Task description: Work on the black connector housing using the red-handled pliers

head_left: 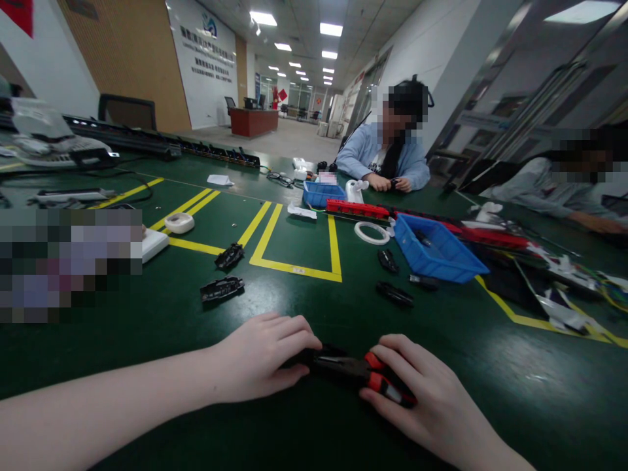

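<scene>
Red-handled pliers (pixel 346 367) point leftward in my right hand (pixel 422 386), whose fingers wrap round the handles. Their dark jaws reach to a small black part (pixel 331 350) beside the fingertips of my left hand (pixel 269 356). The left fingers are closed on that black part, which they mostly hide. Beyond my left hand, two black plastic pieces (pixel 222 289) (pixel 229 256) lie on the green table. Past my right hand rest more black pieces (pixel 395 294) (pixel 387 260), near a blue bin (pixel 436 252).
A white ring (pixel 371 233) and a red strip (pixel 358 209) lie farther back, near a smaller blue bin (pixel 324 194). A roll of tape (pixel 179 223) is at left. Yellow tape lines mark the table (pixel 294 314). A person (pixel 383 154) sits across; another sits at right.
</scene>
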Demonstrator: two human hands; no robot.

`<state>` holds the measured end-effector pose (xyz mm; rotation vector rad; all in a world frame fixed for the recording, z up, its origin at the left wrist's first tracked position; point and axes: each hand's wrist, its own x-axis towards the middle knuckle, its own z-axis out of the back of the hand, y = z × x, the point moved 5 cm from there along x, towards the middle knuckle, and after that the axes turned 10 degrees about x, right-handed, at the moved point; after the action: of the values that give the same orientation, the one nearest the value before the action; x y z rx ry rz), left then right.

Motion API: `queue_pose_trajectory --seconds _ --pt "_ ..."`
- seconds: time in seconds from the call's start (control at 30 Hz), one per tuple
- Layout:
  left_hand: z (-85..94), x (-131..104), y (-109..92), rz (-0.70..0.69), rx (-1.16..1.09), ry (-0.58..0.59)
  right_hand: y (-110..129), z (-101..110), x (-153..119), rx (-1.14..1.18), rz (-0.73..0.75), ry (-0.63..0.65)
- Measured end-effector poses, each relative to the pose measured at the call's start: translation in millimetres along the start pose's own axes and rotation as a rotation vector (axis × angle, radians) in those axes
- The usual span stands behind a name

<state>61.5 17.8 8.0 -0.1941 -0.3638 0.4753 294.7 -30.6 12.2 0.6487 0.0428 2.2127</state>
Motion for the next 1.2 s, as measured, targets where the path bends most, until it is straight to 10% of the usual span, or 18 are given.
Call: queue_pose_trajectory --seconds 1.2 --pt "-2.3 -2 2 -0.026 0.012 0.038 3 14 10 0.032 0.017 0.011"
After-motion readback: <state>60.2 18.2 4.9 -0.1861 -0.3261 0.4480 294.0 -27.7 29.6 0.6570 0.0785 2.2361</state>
